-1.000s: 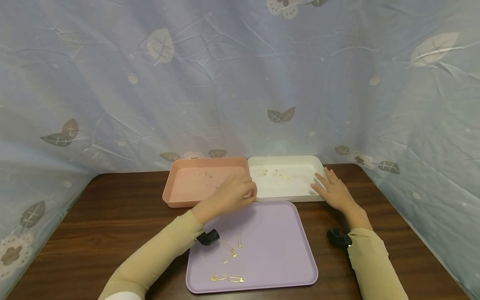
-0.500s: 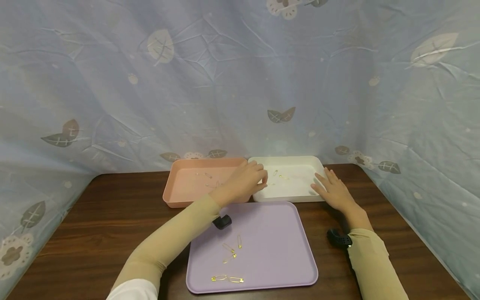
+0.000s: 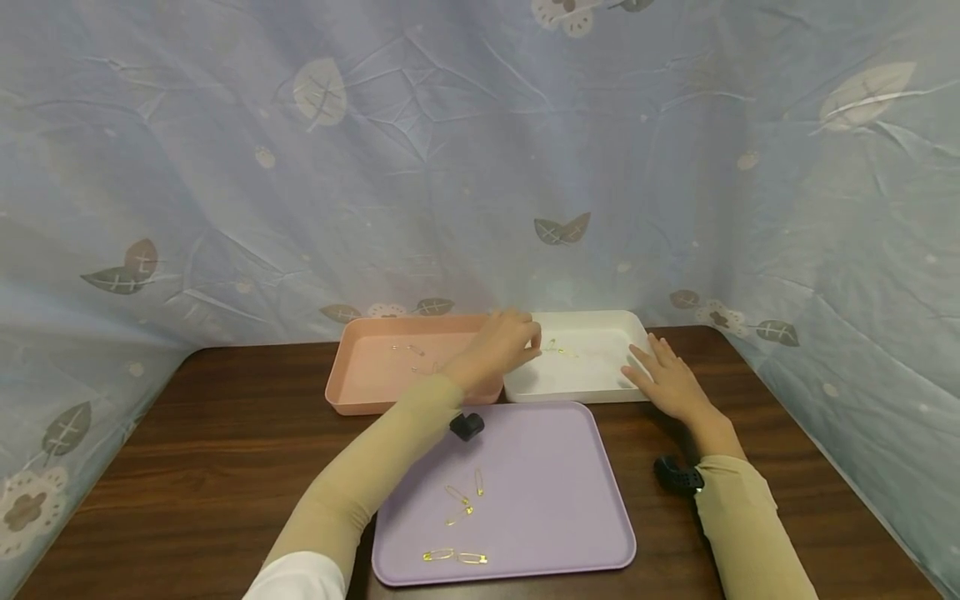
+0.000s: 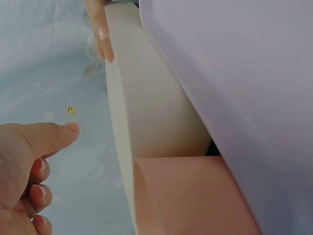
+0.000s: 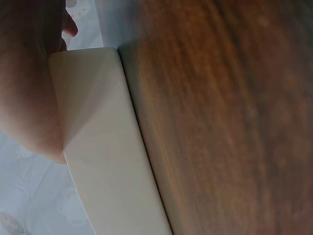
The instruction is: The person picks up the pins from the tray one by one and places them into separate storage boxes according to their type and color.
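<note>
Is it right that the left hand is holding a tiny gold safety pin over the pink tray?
Not quite. The head view shows the left hand pinching the tiny gold safety pin over the white rectangular plastic tray, not the pink rectangular plastic tray beside it.

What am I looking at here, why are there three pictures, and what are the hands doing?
These are three views of one moment. A person wears a camera on the head and one on each wrist. The head view shows a brown table in front of a blue leaf-print cloth. On it stand a pink tray, a white tray and, nearer, a purple tray with several gold safety pins. The left hand reaches over the white tray; its wrist view shows a small gold pin pinched at the thumb tip. The right hand rests flat on the white tray's right edge, holding nothing. The right wrist view shows just that tray's rim and the table, close up.
</note>
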The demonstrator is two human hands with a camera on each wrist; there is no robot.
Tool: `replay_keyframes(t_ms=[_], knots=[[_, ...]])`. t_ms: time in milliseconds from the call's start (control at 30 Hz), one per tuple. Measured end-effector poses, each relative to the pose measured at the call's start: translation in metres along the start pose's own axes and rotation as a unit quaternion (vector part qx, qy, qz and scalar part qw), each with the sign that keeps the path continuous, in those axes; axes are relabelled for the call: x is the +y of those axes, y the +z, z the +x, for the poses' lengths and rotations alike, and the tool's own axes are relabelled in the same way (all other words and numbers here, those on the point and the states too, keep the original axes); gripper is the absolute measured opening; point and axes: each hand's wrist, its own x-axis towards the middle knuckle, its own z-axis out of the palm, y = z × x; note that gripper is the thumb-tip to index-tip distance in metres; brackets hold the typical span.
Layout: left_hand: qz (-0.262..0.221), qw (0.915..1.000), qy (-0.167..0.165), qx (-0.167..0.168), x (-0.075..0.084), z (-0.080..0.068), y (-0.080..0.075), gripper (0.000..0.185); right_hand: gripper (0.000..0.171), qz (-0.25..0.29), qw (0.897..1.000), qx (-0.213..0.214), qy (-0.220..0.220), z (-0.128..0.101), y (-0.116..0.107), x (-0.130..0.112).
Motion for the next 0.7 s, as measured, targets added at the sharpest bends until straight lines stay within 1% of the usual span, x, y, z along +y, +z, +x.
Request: replay_keyframes(t_ms=[100,267,433,533,700], knots=[[0.001,0.9999,-0.012,-0.005,-0.003,0.006,0.005,0.013,0.070,0.000,1.000,-0.001,0.002,0.000,-0.001,0.000],[-0.014,0.9990,-0.040,-0.014,-0.007,0.013,0.013,0.014,0.071,-0.003,1.000,-0.002,0.003,0.002,-0.001,0.001],[-0.035,0.9963,-0.071,-0.034,-0.011,0.017,0.019,0.015,0.071,0.004,1.000,0.000,0.000,0.000,-0.002,0.000],[-0.046,0.9948,-0.082,-0.041,-0.013,0.017,0.022,0.015,0.070,0.005,1.000,0.003,0.001,-0.001,-0.002,-0.002],[-0.054,0.9936,-0.088,-0.045,-0.016,0.018,0.027,0.016,0.070,0.005,1.000,0.001,0.003,-0.001,-0.002,-0.003]])
